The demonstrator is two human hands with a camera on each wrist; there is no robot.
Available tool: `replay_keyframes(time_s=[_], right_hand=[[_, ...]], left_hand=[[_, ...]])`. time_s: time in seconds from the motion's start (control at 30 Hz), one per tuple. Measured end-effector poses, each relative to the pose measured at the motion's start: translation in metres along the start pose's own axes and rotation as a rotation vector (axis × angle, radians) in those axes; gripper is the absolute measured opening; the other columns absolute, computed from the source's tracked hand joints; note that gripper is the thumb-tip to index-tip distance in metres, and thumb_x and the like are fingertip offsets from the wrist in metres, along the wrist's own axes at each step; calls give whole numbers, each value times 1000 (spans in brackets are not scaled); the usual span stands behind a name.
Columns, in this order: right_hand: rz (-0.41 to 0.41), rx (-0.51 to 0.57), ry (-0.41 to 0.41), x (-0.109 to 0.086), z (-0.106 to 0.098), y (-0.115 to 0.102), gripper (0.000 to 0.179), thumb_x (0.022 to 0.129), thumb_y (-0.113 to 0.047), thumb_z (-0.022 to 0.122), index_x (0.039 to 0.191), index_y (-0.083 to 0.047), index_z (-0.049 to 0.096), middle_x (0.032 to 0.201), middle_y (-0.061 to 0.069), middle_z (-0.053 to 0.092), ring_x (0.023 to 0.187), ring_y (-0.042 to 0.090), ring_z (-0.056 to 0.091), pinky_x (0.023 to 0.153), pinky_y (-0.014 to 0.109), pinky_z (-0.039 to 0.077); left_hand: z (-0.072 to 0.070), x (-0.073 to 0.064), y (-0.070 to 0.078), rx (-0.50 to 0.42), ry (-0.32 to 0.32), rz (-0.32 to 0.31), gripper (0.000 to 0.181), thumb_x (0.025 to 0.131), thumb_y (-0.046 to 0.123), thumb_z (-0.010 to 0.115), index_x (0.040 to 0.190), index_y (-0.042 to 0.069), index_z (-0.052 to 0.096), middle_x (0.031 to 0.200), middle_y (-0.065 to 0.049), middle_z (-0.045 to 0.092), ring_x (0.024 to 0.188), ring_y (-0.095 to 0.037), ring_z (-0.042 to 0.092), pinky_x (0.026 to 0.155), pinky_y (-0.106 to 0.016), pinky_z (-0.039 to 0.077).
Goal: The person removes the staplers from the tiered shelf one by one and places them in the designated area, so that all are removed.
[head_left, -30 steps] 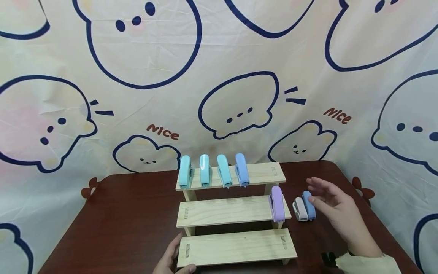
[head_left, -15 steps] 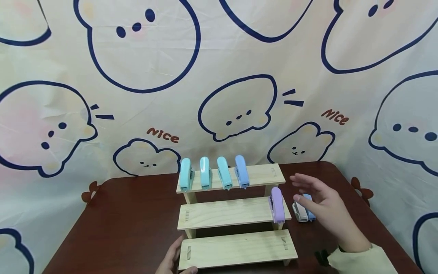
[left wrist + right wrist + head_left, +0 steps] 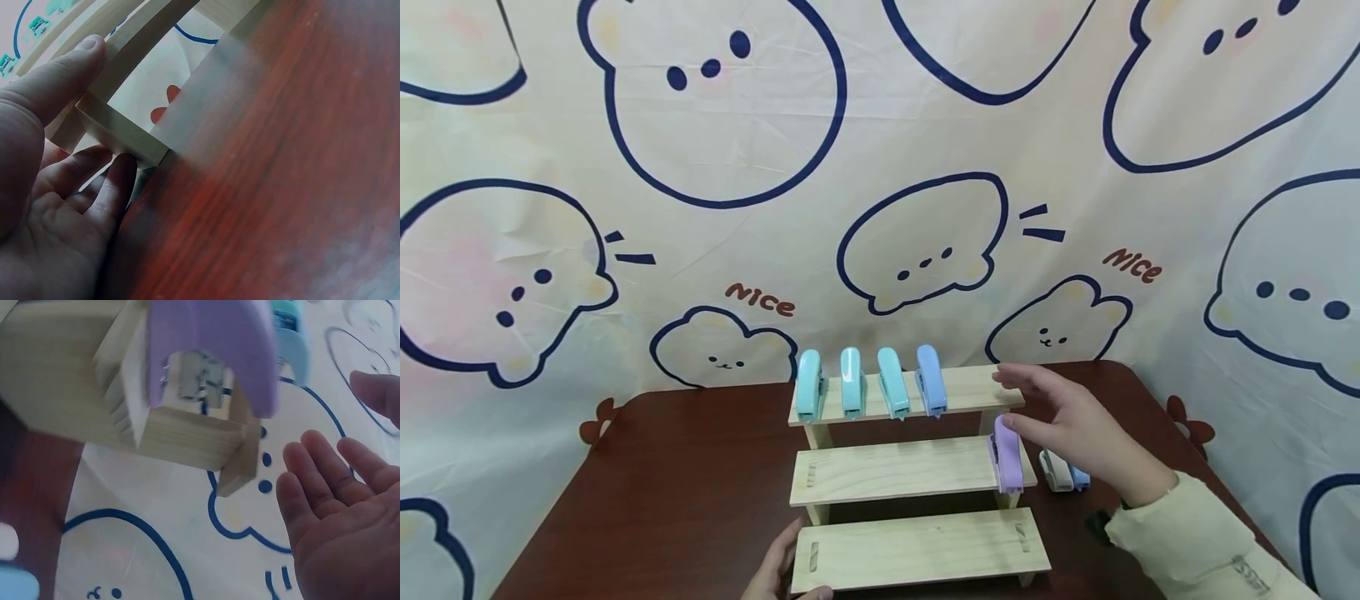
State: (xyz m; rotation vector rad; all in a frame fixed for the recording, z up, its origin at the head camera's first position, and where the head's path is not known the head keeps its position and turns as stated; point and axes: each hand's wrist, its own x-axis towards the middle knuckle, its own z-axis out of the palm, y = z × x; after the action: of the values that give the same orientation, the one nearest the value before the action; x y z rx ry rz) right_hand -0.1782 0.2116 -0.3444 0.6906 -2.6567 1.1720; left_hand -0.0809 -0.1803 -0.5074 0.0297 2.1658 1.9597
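A three-tier wooden rack (image 3: 917, 550) stands on the table. My left hand (image 3: 775, 565) holds the left end of its lowest board; in the left wrist view the thumb lies on top and the fingers curl under the wood (image 3: 128, 131). My right hand (image 3: 1078, 429), fingers extended and holding nothing, hovers by the right end of the upper tiers, near the purple stapler (image 3: 1008, 460) on the middle board. Whether thumb and stapler touch, I cannot tell. Several staplers line the top board: turquoise ones (image 3: 852, 383) and a blue one (image 3: 931, 382) at their right.
To the right of the rack, a white stapler (image 3: 1056, 472) and another blue stapler (image 3: 1080, 478), partly hidden by my right hand, lie side by side on the dark brown table (image 3: 647, 492). A cartoon-printed cloth (image 3: 760, 250) hangs behind the table.
My right hand has moved left from above the white and blue staplers on the table to beside the purple stapler. The left hand stays on the rack.
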Motion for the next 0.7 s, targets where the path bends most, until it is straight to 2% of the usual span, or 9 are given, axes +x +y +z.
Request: replay_keyframes(time_s=[0.13,0.3,0.53,0.7], right_hand=[[-16,-41,-56,13,5,-1,60,90,-18,77,144,-12,51,139,7,60,127,33,56,99,56,47],[23,4,-133,28,13,-3,68,91,-27,77,148,-10,45,143,10,56,128,32,56,102,54,46],[86,122,-163,44,20,-10,80,88,-27,80,153,-12,36,148,8,49,135,29,50,108,52,39],[94,167,-174,54,25,-14,92,85,-37,82,157,-14,29,154,10,44,137,33,47,108,54,38]], left_hand=[[-1,1,1,-3,-6,-2,112,81,24,87,150,-16,8,144,-42,38,115,-37,61,87,-38,55],[-1,0,1,1,-3,5,108,81,16,85,149,-18,8,142,-42,40,114,-37,62,84,-33,54],[-1,-1,0,-12,-2,38,106,82,13,84,149,-17,7,141,-43,40,112,-39,62,83,-33,55],[-1,-2,0,-19,-4,51,105,83,11,83,150,-17,7,141,-43,40,112,-39,62,83,-32,55]])
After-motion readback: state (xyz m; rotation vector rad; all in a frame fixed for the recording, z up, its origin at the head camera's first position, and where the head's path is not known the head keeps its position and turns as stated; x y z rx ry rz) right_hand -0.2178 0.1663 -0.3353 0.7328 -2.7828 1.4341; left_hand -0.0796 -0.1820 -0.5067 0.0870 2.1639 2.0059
